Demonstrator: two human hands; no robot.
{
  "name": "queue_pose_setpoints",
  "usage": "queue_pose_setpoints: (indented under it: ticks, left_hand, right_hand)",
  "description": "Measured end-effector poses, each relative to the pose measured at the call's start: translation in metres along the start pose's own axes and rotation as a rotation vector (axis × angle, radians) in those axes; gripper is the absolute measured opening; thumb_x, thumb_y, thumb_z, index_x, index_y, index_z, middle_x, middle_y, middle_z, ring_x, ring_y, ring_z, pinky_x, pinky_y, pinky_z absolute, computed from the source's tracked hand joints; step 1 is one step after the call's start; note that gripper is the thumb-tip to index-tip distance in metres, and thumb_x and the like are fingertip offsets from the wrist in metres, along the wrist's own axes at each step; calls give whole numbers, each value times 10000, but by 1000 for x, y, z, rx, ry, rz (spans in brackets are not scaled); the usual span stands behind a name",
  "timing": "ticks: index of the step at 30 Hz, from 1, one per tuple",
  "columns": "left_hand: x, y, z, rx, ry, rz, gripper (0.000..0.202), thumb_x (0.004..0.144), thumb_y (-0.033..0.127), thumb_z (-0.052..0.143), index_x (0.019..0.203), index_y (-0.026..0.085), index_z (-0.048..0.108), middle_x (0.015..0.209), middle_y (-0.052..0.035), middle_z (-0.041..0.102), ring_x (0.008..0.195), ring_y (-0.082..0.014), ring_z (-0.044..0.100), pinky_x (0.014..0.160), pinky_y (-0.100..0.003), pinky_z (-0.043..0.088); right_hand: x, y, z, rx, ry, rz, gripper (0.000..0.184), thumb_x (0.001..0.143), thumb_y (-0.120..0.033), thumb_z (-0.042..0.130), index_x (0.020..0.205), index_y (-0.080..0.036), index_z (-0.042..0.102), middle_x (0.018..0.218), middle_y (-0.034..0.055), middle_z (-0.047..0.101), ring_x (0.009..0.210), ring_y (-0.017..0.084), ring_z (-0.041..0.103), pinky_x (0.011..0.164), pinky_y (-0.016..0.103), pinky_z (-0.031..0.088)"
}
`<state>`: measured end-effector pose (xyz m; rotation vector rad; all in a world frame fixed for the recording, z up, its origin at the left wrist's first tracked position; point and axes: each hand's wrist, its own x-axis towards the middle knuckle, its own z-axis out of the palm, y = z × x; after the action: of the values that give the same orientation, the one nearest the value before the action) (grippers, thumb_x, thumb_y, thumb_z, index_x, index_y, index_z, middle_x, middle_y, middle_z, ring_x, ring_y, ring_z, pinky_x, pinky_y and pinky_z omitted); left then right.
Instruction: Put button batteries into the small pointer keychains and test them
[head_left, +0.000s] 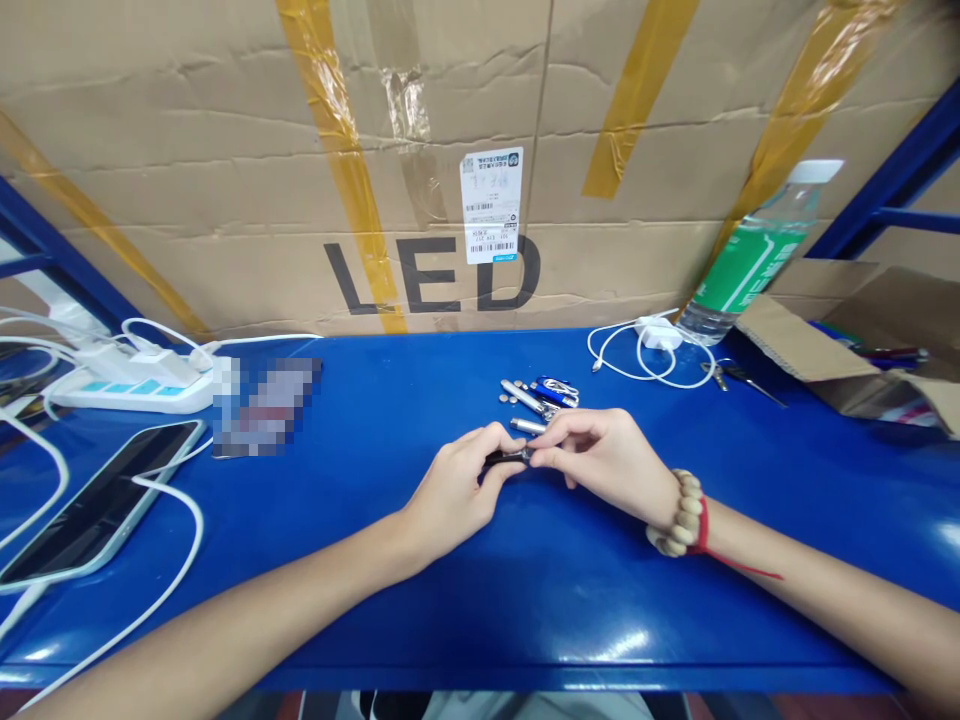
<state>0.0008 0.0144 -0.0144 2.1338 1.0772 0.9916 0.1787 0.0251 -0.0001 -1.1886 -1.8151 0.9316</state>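
Observation:
My left hand point(459, 483) and my right hand point(600, 455) meet over the middle of the blue table point(525, 580). Both are closed in a pinch on a small black pen-shaped cylinder point(507, 458), the left holding its body, the right gripping its right end. Just behind the hands lie a silver cylinder point(527, 426), another silver one point(523, 397), a blue one point(556, 392) and a few small button cells point(508, 399). My right wrist wears a beaded bracelet point(682, 516) with a red cord.
A phone point(94, 510) on a white cable and a power strip point(135, 385) sit at left. A white charger and cable point(651, 345), a water bottle point(750, 262) and an open cardboard box point(855, 345) stand at right. A large "LED" carton point(450, 160) walls the back.

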Motion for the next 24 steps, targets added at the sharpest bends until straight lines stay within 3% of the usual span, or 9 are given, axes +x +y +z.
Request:
queue_pose_setpoints:
  ticks: [7,15,24]
  left_hand:
    - [-1,-1,1,96,45,24,45,839,181,522,804,206,538,853,-6,671,805,-159,624,694,-244,468]
    - [0,1,-2,168,30,28,116,853,202,518,933,236,595,885,3,674,835,-163,609,716,-251,465]
    - [0,4,-3,138,21,101,162,856,185,519,969,229,626,938,3,687,863,-153,604,787,-249,469]
  right_hand:
    - [1,-3,3,77,-21,164,232,641,-364,680,619,-137,642,357,-33,523,307,61,440,344,179,332]
    - [2,-10,2,143,-54,202,307,585,-435,718,582,-147,614,355,-55,499,307,50,420,322,175,309]
    - [3,-6,-2,212,-126,233,260,617,-364,721,593,-137,598,396,-66,506,336,24,412,350,144,314]
